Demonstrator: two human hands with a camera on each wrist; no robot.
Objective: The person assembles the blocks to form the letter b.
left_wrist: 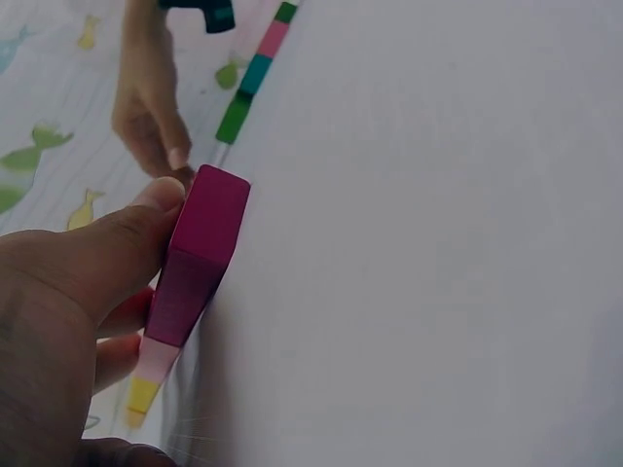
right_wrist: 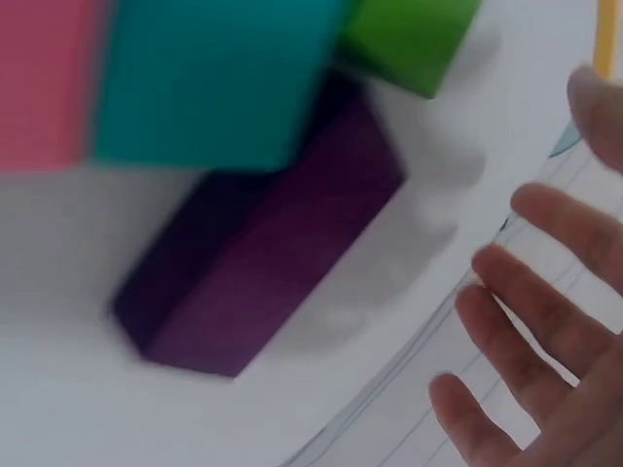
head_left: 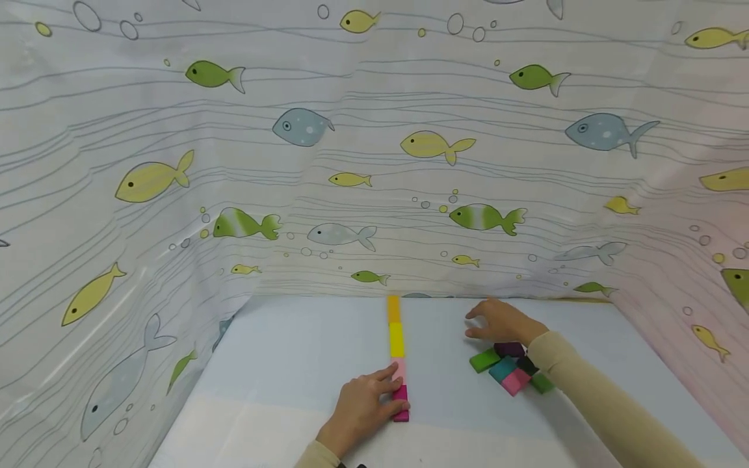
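- I see the left hand (head_left: pixel 363 409) at 6 o'clock on the table (head_left: pixel 281 364); thumb and fingers pinch the magenta block (head_left: pixel 400 403), the near end of a straight row running toward 12; pale pink block (head_left: pixel 398 370), yellow block (head_left: pixel 396 339), orange block (head_left: pixel 394 309) follow it end to end
- My right hand (head_left: pixel 503 322) hovers at about 2 o'clock, fingers spread and relaxed, holding nothing; just beside it lies the loose pile: purple block (right_wrist: pixel 263 253), teal block (right_wrist: pixel 214 78), green block (right_wrist: pixel 409 39), a pink one at the edge
- Handling, my guess: blocks look small, light, rigid, smooth-faced; could slip; best pinched across the two long side faces
- No brand, label or writing readable; only the fish-print curtain (head_left: pixel 374 149) behind
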